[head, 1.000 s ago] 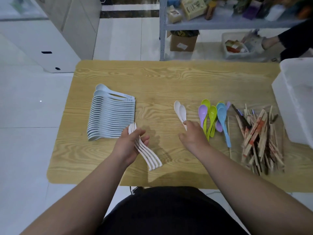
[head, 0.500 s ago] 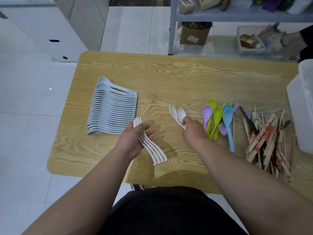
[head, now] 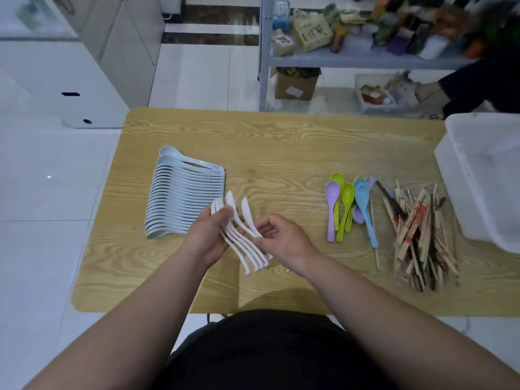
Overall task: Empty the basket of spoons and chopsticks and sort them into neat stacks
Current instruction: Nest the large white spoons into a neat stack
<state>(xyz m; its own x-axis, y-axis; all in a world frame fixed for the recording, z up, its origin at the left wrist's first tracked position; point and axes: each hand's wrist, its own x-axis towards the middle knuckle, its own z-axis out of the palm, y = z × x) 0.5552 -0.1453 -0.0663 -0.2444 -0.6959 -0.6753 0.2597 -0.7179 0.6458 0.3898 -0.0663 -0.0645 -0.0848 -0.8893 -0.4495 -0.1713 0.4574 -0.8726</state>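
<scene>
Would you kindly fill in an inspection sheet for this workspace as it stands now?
Surface: wooden table, tiled floor around it.
Job's things: pale blue spoon stack lying neat at left; coloured spoons grouped right of centre; chopstick pile loose beside them; white basket at the right edge.
Clutter: one stray chopstick beside the coloured spoons.
Hands: left hand grips a white spoon bundle; right hand pinches a loose white spoon against it.
Cables: nothing seen on the table.
Surroundings: metal shelf with boxes, cardboard box under it, white cabinet, another person's leg at far right.
</scene>
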